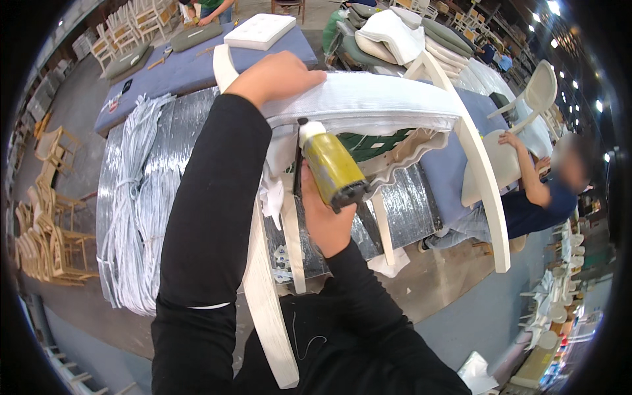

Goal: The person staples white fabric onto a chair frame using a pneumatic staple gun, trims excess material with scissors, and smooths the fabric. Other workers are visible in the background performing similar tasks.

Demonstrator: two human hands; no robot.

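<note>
A pale wooden chair (271, 316) lies tipped in front of me, its legs toward my body. White fabric (368, 92) covers its seat, and green webbing (385, 143) shows on the underside, with a wavy loose cloth edge along it. My left hand (280, 78) grips the upper left of the seat, one digit stretched along the fabric; its other fingers are hidden. My right hand (327, 220) is wrapped round a yellow and black staple gun (334, 168). The gun's white-topped end is close to the seat's lower left edge; whether it touches is unclear.
The chair rests on a plastic-wrapped bench (187, 125) with bundled white strips (139, 191) at left. Behind is a blue padded table (289, 49) with a white cushion (260, 31). Cushions are piled (395, 36) at the back. A co-worker (543, 191) handles a seat at right.
</note>
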